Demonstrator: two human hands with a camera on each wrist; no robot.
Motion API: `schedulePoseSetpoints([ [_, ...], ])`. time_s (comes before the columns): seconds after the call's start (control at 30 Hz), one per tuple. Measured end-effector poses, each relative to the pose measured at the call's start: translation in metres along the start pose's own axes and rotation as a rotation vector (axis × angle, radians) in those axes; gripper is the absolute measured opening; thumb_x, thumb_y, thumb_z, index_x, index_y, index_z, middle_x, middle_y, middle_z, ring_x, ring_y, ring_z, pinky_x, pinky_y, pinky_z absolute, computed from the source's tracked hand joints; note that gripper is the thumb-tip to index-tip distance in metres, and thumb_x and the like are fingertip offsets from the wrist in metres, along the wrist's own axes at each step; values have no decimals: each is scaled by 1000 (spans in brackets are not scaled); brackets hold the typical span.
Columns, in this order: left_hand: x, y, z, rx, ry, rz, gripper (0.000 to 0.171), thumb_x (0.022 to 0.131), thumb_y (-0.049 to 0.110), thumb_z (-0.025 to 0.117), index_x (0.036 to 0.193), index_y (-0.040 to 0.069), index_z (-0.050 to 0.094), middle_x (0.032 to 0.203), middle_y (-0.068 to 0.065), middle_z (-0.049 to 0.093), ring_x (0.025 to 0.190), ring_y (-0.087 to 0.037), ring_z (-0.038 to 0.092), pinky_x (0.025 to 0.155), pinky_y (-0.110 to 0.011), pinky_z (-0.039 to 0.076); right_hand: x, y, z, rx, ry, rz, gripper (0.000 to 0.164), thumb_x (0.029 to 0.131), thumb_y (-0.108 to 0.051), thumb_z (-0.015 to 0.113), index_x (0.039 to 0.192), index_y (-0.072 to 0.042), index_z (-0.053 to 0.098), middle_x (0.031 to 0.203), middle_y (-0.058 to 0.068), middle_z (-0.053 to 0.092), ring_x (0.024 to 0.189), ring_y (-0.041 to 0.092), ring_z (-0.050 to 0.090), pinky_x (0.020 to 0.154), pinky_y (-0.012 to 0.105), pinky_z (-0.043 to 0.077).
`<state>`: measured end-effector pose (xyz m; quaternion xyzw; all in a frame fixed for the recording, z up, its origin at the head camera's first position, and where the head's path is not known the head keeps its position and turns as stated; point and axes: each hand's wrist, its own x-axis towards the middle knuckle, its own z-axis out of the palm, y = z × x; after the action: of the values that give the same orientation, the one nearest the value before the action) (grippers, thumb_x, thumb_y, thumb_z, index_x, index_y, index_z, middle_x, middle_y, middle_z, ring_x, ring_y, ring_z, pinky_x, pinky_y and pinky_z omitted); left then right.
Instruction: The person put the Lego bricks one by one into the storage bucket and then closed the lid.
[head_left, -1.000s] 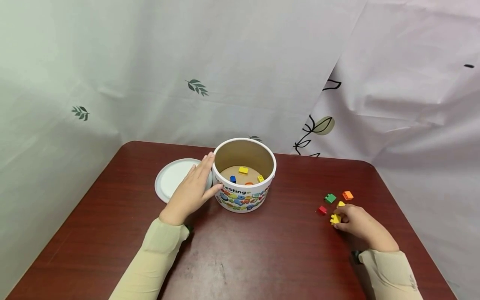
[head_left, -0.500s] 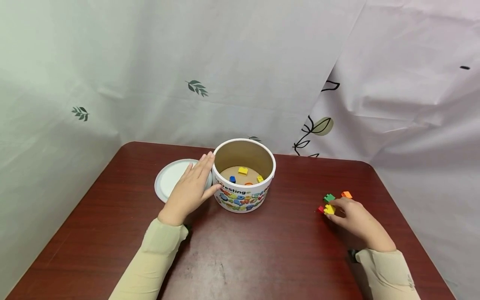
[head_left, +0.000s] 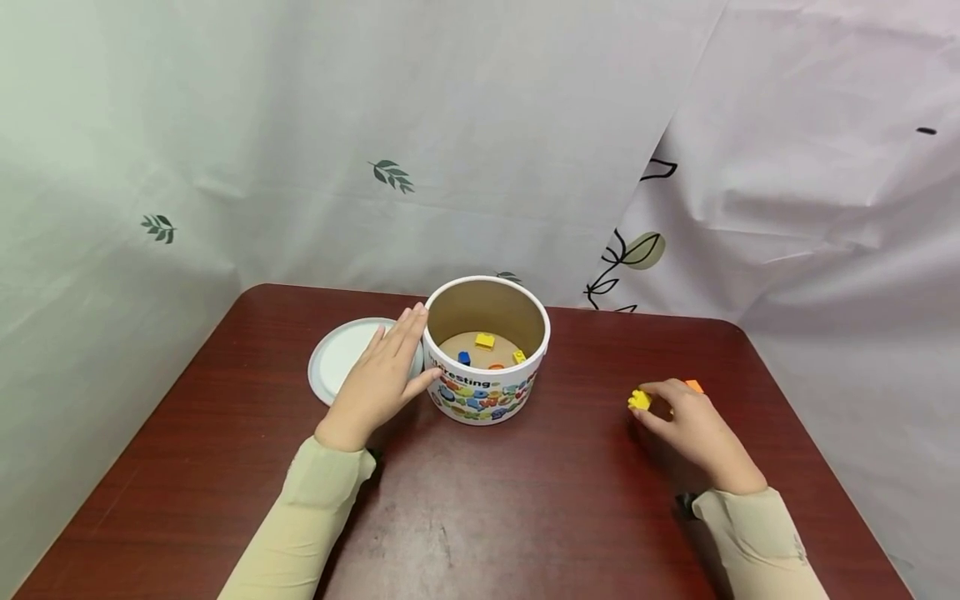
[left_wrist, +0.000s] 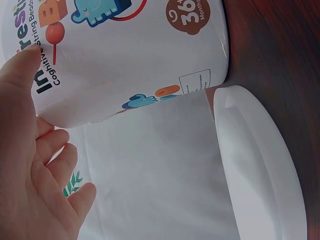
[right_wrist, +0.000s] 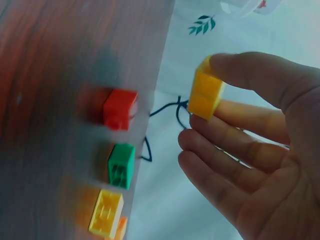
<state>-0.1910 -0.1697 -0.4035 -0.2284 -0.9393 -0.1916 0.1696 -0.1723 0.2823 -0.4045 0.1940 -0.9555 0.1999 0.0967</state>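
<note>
Pinching a yellow block (head_left: 639,400), the right hand (head_left: 693,425) has decent room toward the tub (head_left: 483,396) at 10 o'clock; left hand (head_left: 378,383), fingers out, touches its 9 o'clock edge.

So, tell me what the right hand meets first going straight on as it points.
Likely the bucket, toward which the right hand roughly points; depth is unclear, so it might pass above or beside.

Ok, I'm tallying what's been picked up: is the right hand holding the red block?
No, the right hand pinches a yellow block, while the red block sits on the table.
</note>
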Motion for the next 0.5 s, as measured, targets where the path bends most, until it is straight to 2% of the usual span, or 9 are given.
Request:
schedulePoseSetpoints([
  [0.17, 0, 0, -1, -5, -3, -4, 88, 97, 42, 68, 162, 6, 21, 168, -10, 21, 154, -25, 20, 122, -56, 20, 7, -13, 1, 23, 70, 4, 31, 87, -12, 78, 115, 1, 71, 104, 13, 69, 88, 28, 63, 72, 40, 54],
  [0.3, 1, 1, -1, -12, -3, -4, 88, 97, 41, 69, 162, 5, 21, 167, -11, 22, 154, -26, 21, 122, -56, 20, 14, -25, 3, 35, 156, -8, 33, 87, -12, 79, 116, 0, 72, 102, 11, 69, 88, 26, 63, 73, 37, 53],
  [0.43, 1, 1, 1, -17, 2, 0, 87, 97, 41, 68, 161, 4, 23, 167, -12, 23, 153, -27, 23, 121, -57, 21, 21, -36, 6, 63, 251, -13, 34, 86, -13, 81, 116, -1, 73, 104, 10, 70, 94, 25, 64, 78, 30, 47],
  [0.5, 1, 0, 1, -17, 3, 2, 86, 97, 40, 68, 161, 4, 23, 167, -12, 24, 153, -27, 23, 121, -57, 22, 26, -42, 8, 87, 283, -13, 34, 86, -13, 81, 117, -1, 72, 107, 10, 70, 99, 26, 64, 83, 31, 47],
])
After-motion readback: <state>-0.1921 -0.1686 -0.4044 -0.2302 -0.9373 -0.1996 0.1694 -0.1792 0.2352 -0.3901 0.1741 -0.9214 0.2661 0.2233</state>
